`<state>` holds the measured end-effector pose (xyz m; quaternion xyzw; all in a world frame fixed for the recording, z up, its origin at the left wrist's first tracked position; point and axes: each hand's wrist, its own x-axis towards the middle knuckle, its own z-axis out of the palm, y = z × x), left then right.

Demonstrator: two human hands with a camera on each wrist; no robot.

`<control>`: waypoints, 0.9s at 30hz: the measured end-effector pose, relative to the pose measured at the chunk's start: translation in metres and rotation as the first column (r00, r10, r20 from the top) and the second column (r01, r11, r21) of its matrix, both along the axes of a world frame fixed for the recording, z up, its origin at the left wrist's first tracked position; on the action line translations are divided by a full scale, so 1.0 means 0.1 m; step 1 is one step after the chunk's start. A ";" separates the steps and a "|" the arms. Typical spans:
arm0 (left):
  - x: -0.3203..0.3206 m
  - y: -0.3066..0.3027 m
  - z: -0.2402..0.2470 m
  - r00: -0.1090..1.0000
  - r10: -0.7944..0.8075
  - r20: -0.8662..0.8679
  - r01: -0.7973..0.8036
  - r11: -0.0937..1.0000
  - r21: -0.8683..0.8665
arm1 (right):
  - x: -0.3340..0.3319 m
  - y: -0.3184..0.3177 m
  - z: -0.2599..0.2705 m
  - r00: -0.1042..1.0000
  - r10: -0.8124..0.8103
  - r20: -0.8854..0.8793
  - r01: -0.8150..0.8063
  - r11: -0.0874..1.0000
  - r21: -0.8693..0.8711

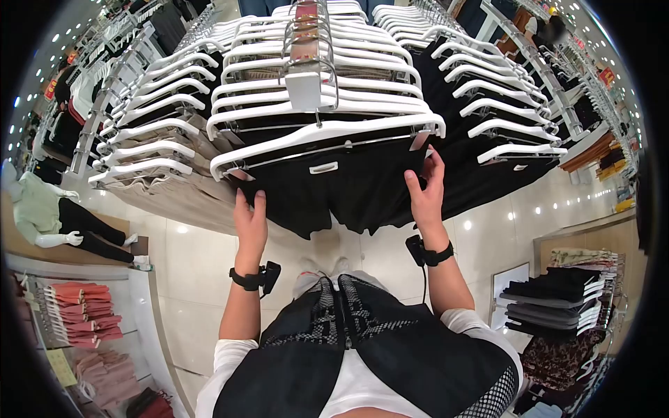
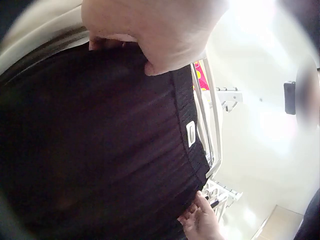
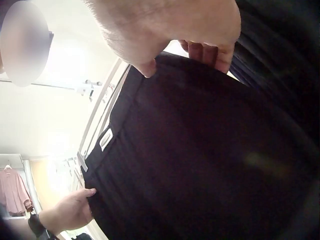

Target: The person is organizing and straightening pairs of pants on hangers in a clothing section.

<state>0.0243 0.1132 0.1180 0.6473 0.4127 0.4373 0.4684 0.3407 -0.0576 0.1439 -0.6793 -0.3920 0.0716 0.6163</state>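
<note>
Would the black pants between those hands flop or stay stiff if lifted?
The black pants would probably flop, since the cloth hangs in soft folds. Their gathered waistband may stretch when pulled. The white hanger looks rigid, so the top should stay spread.

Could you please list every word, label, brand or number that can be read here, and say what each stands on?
No text can be read with certainty.
White label on the black garment: no legible lettering.
Red sign at far left and red sign at far right: too small and blurred.
Yellow card at lower left: too blurred to read.
</note>
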 end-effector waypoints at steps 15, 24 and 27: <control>0.14 -0.03 -0.04 0.997 0.027 0.074 -0.031 0.998 0.057 | 0.07 -0.07 -0.19 0.992 0.068 -0.109 -0.079 0.992 -0.099; -0.18 -0.04 -0.38 0.976 -0.190 -0.110 0.111 0.859 -0.500 | 0.11 -0.24 -0.49 0.902 0.139 -0.410 -0.323 0.846 -0.425; -0.31 -0.15 -0.40 0.970 -0.213 0.117 0.243 0.823 -0.514 | 0.15 -0.34 -0.42 0.794 0.281 -0.539 -0.522 0.771 -0.365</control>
